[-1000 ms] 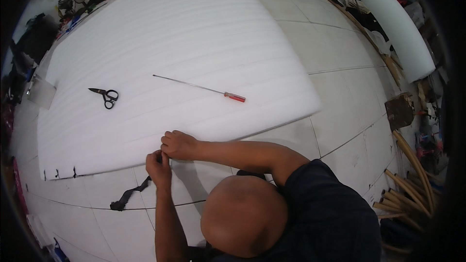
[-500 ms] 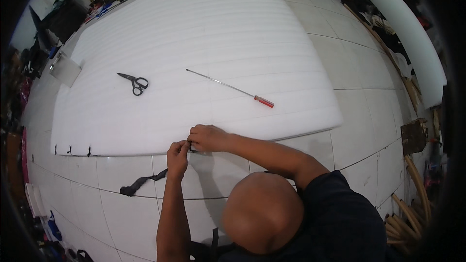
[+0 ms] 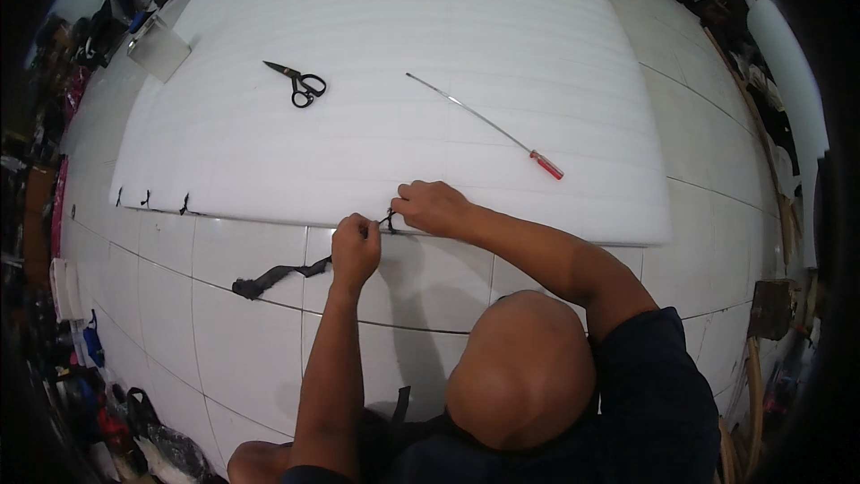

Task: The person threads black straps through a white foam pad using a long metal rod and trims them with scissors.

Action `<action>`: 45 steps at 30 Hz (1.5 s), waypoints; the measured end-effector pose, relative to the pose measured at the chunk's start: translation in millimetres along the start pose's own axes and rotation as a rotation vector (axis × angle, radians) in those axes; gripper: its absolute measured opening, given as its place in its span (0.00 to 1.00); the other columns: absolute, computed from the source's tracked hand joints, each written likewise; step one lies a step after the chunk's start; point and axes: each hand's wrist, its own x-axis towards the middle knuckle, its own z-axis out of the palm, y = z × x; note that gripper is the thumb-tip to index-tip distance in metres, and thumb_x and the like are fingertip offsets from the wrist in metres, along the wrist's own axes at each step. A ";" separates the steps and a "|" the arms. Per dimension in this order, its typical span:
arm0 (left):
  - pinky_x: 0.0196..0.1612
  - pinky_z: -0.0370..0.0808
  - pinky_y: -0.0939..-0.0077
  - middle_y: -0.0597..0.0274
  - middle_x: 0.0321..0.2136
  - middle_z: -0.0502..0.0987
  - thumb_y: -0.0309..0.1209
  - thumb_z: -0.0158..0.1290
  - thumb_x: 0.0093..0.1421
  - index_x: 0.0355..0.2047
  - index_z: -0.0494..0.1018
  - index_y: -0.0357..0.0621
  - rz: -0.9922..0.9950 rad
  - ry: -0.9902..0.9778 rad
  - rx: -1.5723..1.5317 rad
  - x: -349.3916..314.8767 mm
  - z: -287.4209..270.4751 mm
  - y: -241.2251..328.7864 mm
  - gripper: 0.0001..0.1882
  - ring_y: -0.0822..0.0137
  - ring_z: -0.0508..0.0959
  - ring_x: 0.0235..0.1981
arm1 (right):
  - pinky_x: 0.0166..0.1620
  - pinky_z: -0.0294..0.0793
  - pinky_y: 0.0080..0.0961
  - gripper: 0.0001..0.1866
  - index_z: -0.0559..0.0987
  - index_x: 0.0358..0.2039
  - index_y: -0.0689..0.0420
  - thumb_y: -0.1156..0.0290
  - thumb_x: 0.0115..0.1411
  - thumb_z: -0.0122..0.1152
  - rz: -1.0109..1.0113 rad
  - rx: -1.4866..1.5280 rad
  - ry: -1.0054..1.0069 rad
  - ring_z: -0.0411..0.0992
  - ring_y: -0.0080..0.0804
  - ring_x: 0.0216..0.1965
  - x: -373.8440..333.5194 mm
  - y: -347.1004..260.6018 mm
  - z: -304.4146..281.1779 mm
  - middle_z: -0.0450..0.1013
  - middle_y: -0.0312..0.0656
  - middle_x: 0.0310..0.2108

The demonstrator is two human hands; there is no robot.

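My left hand [image 3: 357,244] is pinched around a black cloth strip [image 3: 279,279], whose wide loose tail trails left over the floor. A narrow part of it runs from those fingers to a small black knot or loop [image 3: 391,220] at the near edge of a thick white foam slab [image 3: 358,139]. My right hand [image 3: 433,208] lies against that edge, with thumb and fingers closed at the black loop. Exactly how the strip passes through the right fingers is hidden. Farther left, three short black ties [image 3: 184,204] sit along the same edge.
Black-handled scissors [image 3: 300,83] and a long screwdriver [image 3: 484,125] with a red handle lie on the slab. A square metal-looking container [image 3: 159,48] stands at its left side. A white foam roll [image 3: 793,90] is at far right. Bags and clutter [image 3: 166,448] line the lower left.
My hands have drawn slightly apart, and a stretch of strip and the loop now show between them. The whole view has shifted, so the slab and tools appear higher and farther right.
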 end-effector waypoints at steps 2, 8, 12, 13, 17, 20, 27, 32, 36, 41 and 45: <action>0.34 0.72 0.60 0.45 0.24 0.76 0.31 0.55 0.59 0.26 0.73 0.33 -0.069 -0.028 0.099 -0.1 3.5 11.5 0.11 0.49 0.76 0.27 | 0.37 0.77 0.38 0.05 0.75 0.32 0.56 0.73 0.54 0.56 0.030 0.018 -0.015 0.74 0.41 0.38 -1.7 0.8 2.3 0.72 0.42 0.34; 0.36 0.74 0.57 0.50 0.27 0.79 0.37 0.54 0.62 0.31 0.75 0.39 -0.298 -0.138 0.084 -2.7 -20.5 44.2 0.12 0.49 0.80 0.32 | 0.45 0.72 0.41 0.11 0.78 0.37 0.58 0.64 0.59 0.61 0.091 0.257 -0.222 0.73 0.48 0.41 57.1 32.6 -39.7 0.75 0.46 0.36; 0.36 0.75 0.60 0.47 0.28 0.80 0.41 0.55 0.62 0.36 0.78 0.38 -0.361 -0.248 0.040 -13.4 -25.8 52.7 0.16 0.50 0.81 0.31 | 0.47 0.73 0.42 0.13 0.78 0.38 0.59 0.62 0.60 0.61 0.157 0.167 -0.022 0.73 0.48 0.45 147.5 67.4 -44.8 0.75 0.49 0.38; 0.36 0.75 0.61 0.46 0.28 0.80 0.41 0.56 0.62 0.36 0.78 0.37 -0.373 -0.264 0.029 -18.1 -26.6 52.9 0.17 0.49 0.81 0.31 | 0.48 0.74 0.43 0.13 0.79 0.38 0.59 0.62 0.60 0.61 0.153 0.146 0.044 0.73 0.49 0.47 172.5 74.2 -36.3 0.76 0.51 0.39; 0.35 0.74 0.63 0.44 0.27 0.80 0.43 0.56 0.61 0.36 0.78 0.32 -0.413 -0.292 -0.012 -54.8 -50.3 36.1 0.20 0.49 0.80 0.29 | 0.48 0.75 0.44 0.12 0.80 0.39 0.60 0.66 0.62 0.56 0.270 0.122 0.187 0.73 0.47 0.47 276.1 64.5 -1.5 0.73 0.50 0.45; 0.33 0.73 0.68 0.47 0.23 0.79 0.40 0.57 0.61 0.35 0.78 0.32 -0.496 -0.303 -0.007 -62.2 -68.2 43.9 0.18 0.58 0.78 0.25 | 0.49 0.75 0.42 0.12 0.80 0.42 0.62 0.71 0.64 0.52 0.450 -0.061 0.122 0.73 0.42 0.49 302.1 70.0 7.6 0.73 0.49 0.46; 0.27 0.69 0.73 0.57 0.18 0.76 0.35 0.58 0.60 0.34 0.78 0.33 -0.502 -0.095 -0.182 -61.9 -101.1 27.8 0.14 0.70 0.71 0.20 | 0.47 0.78 0.36 0.18 0.81 0.46 0.56 0.68 0.55 0.55 0.564 0.033 -0.218 0.76 0.38 0.51 313.7 52.7 -33.5 0.78 0.44 0.48; 0.26 0.67 0.77 0.61 0.18 0.74 0.31 0.56 0.62 0.33 0.77 0.32 -0.399 0.014 -0.234 -40.5 -97.3 38.7 0.11 0.75 0.69 0.20 | 0.23 0.61 0.31 0.16 0.81 0.22 0.57 0.56 0.53 0.61 0.644 0.558 -0.349 0.66 0.26 0.21 195.2 111.4 -77.7 0.75 0.37 0.22; 0.26 0.66 0.77 0.63 0.17 0.73 0.32 0.56 0.62 0.33 0.76 0.31 -0.406 0.096 -0.233 -37.1 -103.5 37.8 0.12 0.75 0.67 0.19 | 0.36 0.71 0.34 0.30 0.76 0.34 0.59 0.43 0.50 0.71 0.543 0.174 -0.220 0.73 0.42 0.30 66.7 67.3 -107.0 0.75 0.47 0.31; 0.24 0.65 0.76 0.62 0.16 0.73 0.33 0.56 0.62 0.32 0.77 0.33 -0.338 0.131 -0.188 -23.3 -103.3 50.9 0.12 0.74 0.67 0.17 | 0.37 0.70 0.39 0.31 0.77 0.36 0.57 0.39 0.50 0.67 0.230 -0.142 -0.059 0.73 0.43 0.30 -70.0 28.3 -131.4 0.73 0.43 0.27; 0.24 0.66 0.74 0.59 0.16 0.74 0.33 0.56 0.62 0.32 0.77 0.34 -0.244 0.143 -0.139 -15.3 -101.1 53.3 0.12 0.70 0.68 0.17 | 0.35 0.66 0.37 0.32 0.77 0.36 0.57 0.38 0.50 0.65 0.149 -0.247 -0.063 0.72 0.41 0.29 -109.9 6.0 -126.1 0.72 0.42 0.28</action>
